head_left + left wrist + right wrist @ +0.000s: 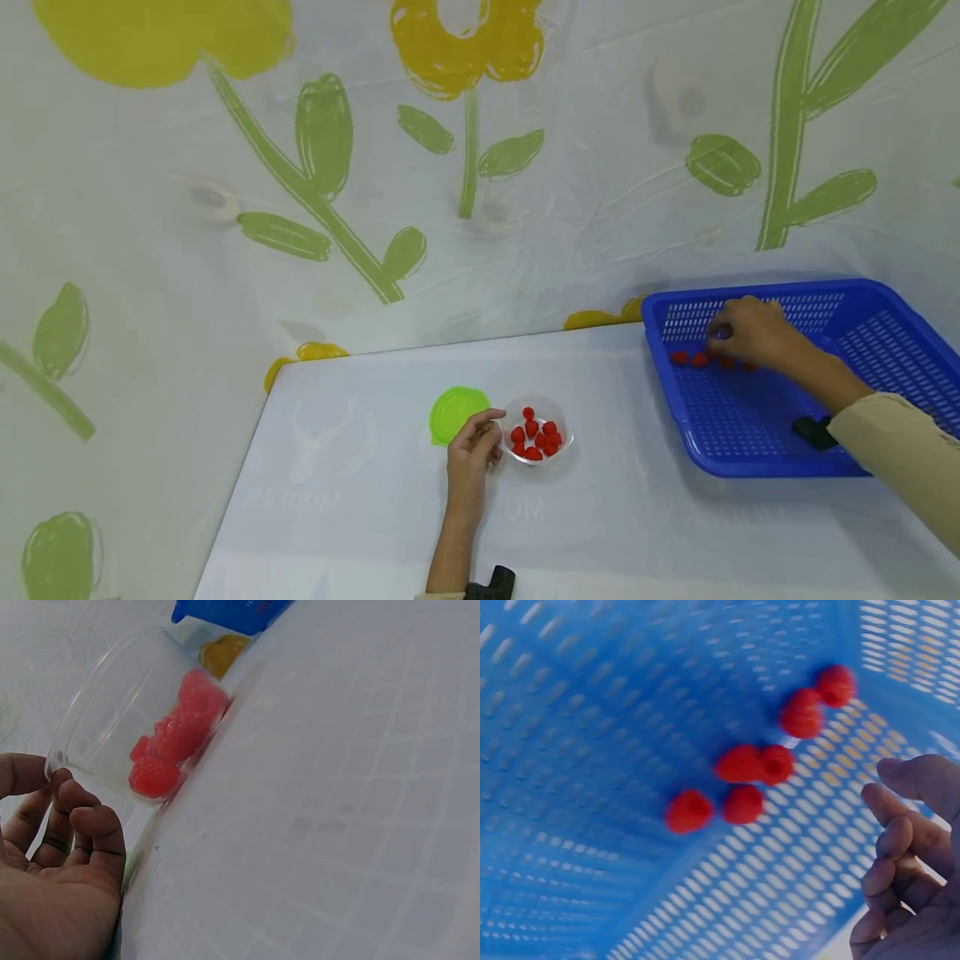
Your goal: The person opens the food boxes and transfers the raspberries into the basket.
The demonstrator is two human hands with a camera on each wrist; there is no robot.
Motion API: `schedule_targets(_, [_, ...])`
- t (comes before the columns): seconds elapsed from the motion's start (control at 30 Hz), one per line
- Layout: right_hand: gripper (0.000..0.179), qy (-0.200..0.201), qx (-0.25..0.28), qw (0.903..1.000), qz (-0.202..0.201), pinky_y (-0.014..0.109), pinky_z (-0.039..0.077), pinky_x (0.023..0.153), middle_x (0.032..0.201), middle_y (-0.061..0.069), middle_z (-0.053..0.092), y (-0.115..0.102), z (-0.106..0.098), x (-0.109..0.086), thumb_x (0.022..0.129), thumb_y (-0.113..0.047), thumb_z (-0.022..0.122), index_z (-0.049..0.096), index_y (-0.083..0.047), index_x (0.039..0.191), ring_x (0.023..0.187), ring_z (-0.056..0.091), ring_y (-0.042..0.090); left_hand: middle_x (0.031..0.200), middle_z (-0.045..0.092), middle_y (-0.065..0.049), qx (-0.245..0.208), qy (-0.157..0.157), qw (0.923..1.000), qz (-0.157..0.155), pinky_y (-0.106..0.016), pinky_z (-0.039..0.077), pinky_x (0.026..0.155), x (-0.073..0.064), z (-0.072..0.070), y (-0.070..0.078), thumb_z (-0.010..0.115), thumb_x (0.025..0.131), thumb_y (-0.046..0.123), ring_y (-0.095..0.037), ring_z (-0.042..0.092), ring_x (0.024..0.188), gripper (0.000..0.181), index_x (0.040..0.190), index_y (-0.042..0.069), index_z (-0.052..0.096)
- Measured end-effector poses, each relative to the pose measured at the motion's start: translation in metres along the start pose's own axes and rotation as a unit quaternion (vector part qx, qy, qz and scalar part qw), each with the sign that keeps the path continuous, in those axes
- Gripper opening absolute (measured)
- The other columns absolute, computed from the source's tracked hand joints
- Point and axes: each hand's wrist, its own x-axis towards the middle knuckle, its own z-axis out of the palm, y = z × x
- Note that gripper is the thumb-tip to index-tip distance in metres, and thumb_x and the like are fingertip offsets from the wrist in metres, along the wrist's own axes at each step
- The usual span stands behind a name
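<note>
A clear plastic cup (551,406) with several red raspberries (532,428) stands on the table. My left hand (472,450) is at the cup's left side; in the left wrist view its thumb and index finger pinch the rim. Over the blue basket (697,460) reaches my right hand (750,333), fingers loosely bent with nothing between them. Several more raspberries (741,763) lie along the foot of the basket's side, a little way from the fingertips in the right wrist view.
A bright green lid (453,412) lies on the white-covered table (360,500), just behind the left hand. A curtain (570,233) printed with flowers hangs along the table's far edge. The basket's raised rim surrounds the right hand's area.
</note>
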Motion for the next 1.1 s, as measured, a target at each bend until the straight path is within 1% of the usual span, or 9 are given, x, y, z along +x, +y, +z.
schedule_targets(0.17, [0.014,0.030,0.004,0.9992,-0.028,0.047,0.033,0.063,0.079,0.004,0.060,-0.014,-0.017,-0.007,0.081,-0.015,0.078,0.078,-0.005,0.090,0.074,0.056,0.029,0.090,0.055,-0.008,0.002,0.001,1.0000,0.001,-0.023,0.048,0.062,0.000,0.000,0.001,0.059,0.098,0.017,-0.018,0.052,0.069,0.021,0.115,0.016,0.071])
schedule_targets(0.23, [0.013,0.046,0.003,0.9981,-0.041,0.044,0.031,0.062,0.079,0.003,0.060,-0.020,-0.022,-0.010,0.081,-0.014,0.079,0.078,-0.006,0.091,0.074,0.055,0.028,0.090,0.055,-0.008,0.003,0.001,1.0000,0.000,-0.023,0.048,0.062,0.001,0.000,0.001,0.059,0.098,0.017,-0.018,0.052,0.070,0.021,0.115,0.017,0.071])
schedule_targets(0.33, [0.013,0.065,0.003,0.9961,-0.060,0.044,0.031,0.063,0.080,0.002,0.060,-0.032,-0.027,-0.014,0.081,-0.014,0.080,0.078,-0.006,0.092,0.076,0.056,0.028,0.090,0.055,-0.007,0.002,0.000,1.0000,-0.002,-0.022,0.048,0.062,0.001,0.000,0.001,0.059,0.098,0.017,-0.017,0.052,0.070,0.021,0.115,0.016,0.071])
schedule_targets(0.43, [0.014,0.079,0.002,0.9938,-0.079,0.045,0.033,0.065,0.081,0.000,0.060,-0.046,-0.029,-0.018,0.081,-0.015,0.081,0.079,-0.008,0.093,0.078,0.056,0.028,0.089,0.055,-0.007,0.001,0.000,1.0000,-0.002,-0.022,0.048,0.062,0.001,0.000,0.001,0.059,0.098,0.016,-0.017,0.052,0.069,0.021,0.116,0.012,0.070])
schedule_targets(0.57, [0.013,0.096,0.007,0.9905,-0.098,0.044,0.031,0.066,0.080,-0.004,0.057,-0.065,-0.031,-0.021,0.080,-0.016,0.082,0.079,-0.011,0.092,0.078,0.055,0.025,0.089,0.054,-0.008,0.000,0.001,1.0000,0.002,-0.022,0.048,0.062,0.000,0.000,0.002,0.059,0.099,0.015,-0.018,0.051,0.069,0.022,0.117,0.009,0.070])
schedule_targets(0.77, [0.014,0.128,0.014,0.9817,-0.141,0.041,0.026,0.067,0.075,-0.009,0.051,-0.093,-0.030,-0.020,0.077,-0.012,0.085,0.079,-0.015,0.089,0.076,0.048,0.018,0.089,0.054,-0.008,-0.002,0.003,1.0000,0.000,-0.022,0.047,0.062,0.000,0.000,0.000,0.060,0.098,0.015,-0.018,0.051,0.069,0.022,0.116,0.009,0.070])
schedule_targets(0.9, [0.012,0.126,0.019,0.9788,-0.161,0.042,0.026,0.070,0.072,-0.009,0.045,-0.115,-0.030,-0.021,0.078,-0.012,0.084,0.079,-0.015,0.089,0.074,0.043,0.015,0.088,0.055,-0.007,-0.007,0.003,1.0000,0.000,-0.022,0.047,0.062,0.000,0.000,0.000,0.059,0.098,0.015,-0.017,0.051,0.069,0.021,0.116,0.009,0.070])
schedule_targets(0.97, [0.011,0.116,0.026,0.9795,-0.162,0.043,0.026,0.071,0.072,-0.009,0.045,-0.126,-0.030,-0.021,0.080,-0.013,0.083,0.079,-0.015,0.089,0.075,0.042,0.015,0.088,0.055,-0.007,-0.009,0.002,1.0000,-0.001,-0.022,0.047,0.062,0.001,0.000,0.000,0.059,0.099,0.016,-0.017,0.051,0.069,0.021,0.116,0.010,0.070])
schedule_targets(1.1, [0.010,0.105,0.039,0.9789,-0.170,0.041,0.025,0.070,0.072,-0.010,0.044,-0.147,-0.027,-0.021,0.080,-0.013,0.083,0.079,-0.015,0.089,0.075,0.041,0.014,0.090,0.056,-0.008,-0.010,0.001,0.9999,-0.007,-0.022,0.047,0.062,0.001,0.000,0.000,0.060,0.098,0.017,-0.018,0.051,0.069,0.021,0.115,0.014,0.071])
